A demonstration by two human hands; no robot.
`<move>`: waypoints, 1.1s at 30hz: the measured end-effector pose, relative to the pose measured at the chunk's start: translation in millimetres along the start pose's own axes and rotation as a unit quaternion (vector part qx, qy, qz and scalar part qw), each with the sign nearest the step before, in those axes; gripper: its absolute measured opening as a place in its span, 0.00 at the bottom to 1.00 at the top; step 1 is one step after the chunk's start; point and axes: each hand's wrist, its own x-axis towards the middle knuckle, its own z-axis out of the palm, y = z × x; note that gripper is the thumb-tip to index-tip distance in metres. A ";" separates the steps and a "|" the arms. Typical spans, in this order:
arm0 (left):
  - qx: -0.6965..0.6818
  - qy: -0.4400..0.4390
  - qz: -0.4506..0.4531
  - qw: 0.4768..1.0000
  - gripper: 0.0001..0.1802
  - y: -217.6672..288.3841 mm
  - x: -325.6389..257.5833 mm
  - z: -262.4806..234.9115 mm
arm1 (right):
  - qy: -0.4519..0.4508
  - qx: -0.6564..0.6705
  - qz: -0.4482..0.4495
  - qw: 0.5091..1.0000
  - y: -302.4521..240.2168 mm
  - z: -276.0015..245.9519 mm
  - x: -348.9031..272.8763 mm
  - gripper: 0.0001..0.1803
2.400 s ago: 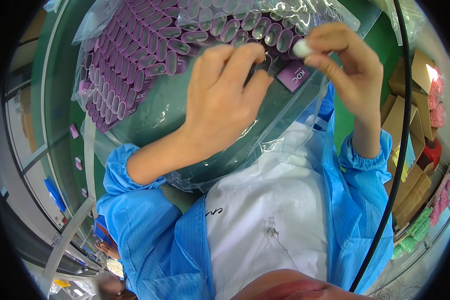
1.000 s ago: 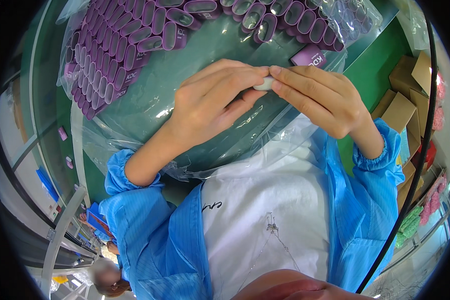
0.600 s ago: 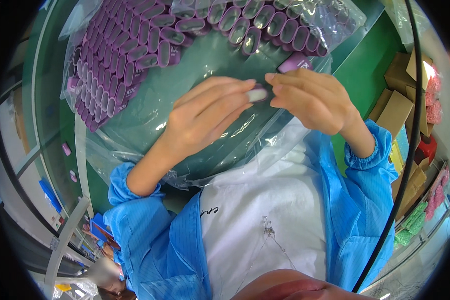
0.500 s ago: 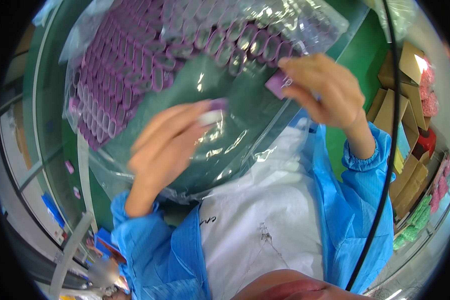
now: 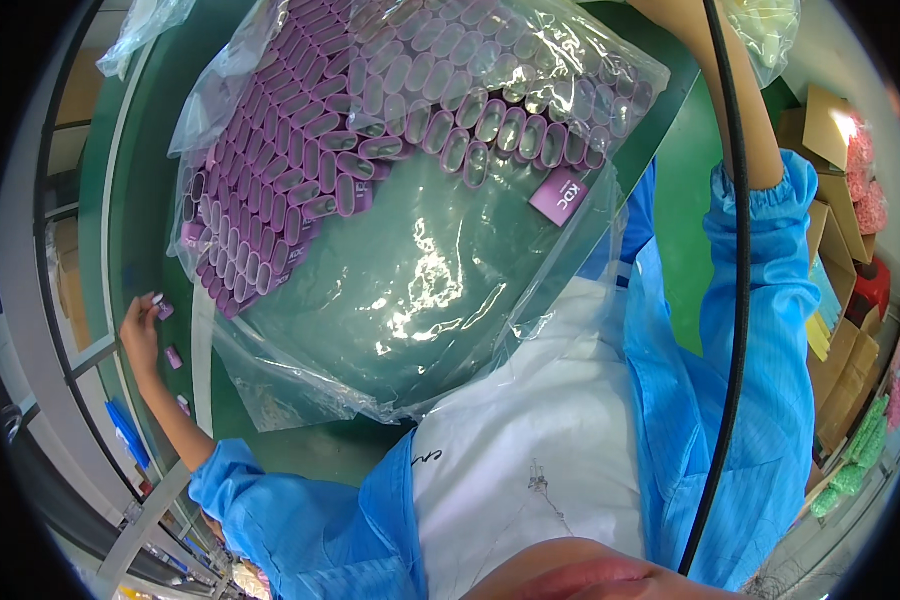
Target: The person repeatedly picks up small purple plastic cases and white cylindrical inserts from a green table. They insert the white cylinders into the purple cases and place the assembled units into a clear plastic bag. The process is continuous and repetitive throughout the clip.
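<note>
While the left hand (image 5: pixel 140 335) reaches far out to the person's left, its fingertips pinch a small purple piece (image 5: pixel 164 311) just above the green tabletop (image 5: pixel 150 180). Two more small purple pieces (image 5: pixel 174 357) lie in a line just below the hand, near the wrist. To set this one down well, the fingers should lower it flat, in line with the others, and let go only once it rests. The clear plastic bag (image 5: pixel 420 290) of purple oval caps (image 5: pixel 370 110) lies well to the right of that hand; a loose purple cap (image 5: pixel 558 195) sits by its far edge. The right hand is out of view above the top edge; only its forearm (image 5: pixel 745 110) shows, so its state cannot be told.
</note>
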 end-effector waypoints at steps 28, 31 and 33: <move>-0.261 0.125 0.455 0.842 0.13 465.1 -96.4 93.6 | -0.060 0.583 -0.030 0.810 -130.8 -36.5 -133.0 0.07; -0.353 0.076 0.407 0.839 0.18 454.1 -101.3 109.7 | 0.001 0.525 -0.117 0.843 -148.1 -29.5 -141.1 0.11; -0.398 0.049 0.342 0.850 0.24 454.0 -106.5 111.0 | 0.023 0.507 -0.150 0.848 -156.6 -21.3 -144.0 0.12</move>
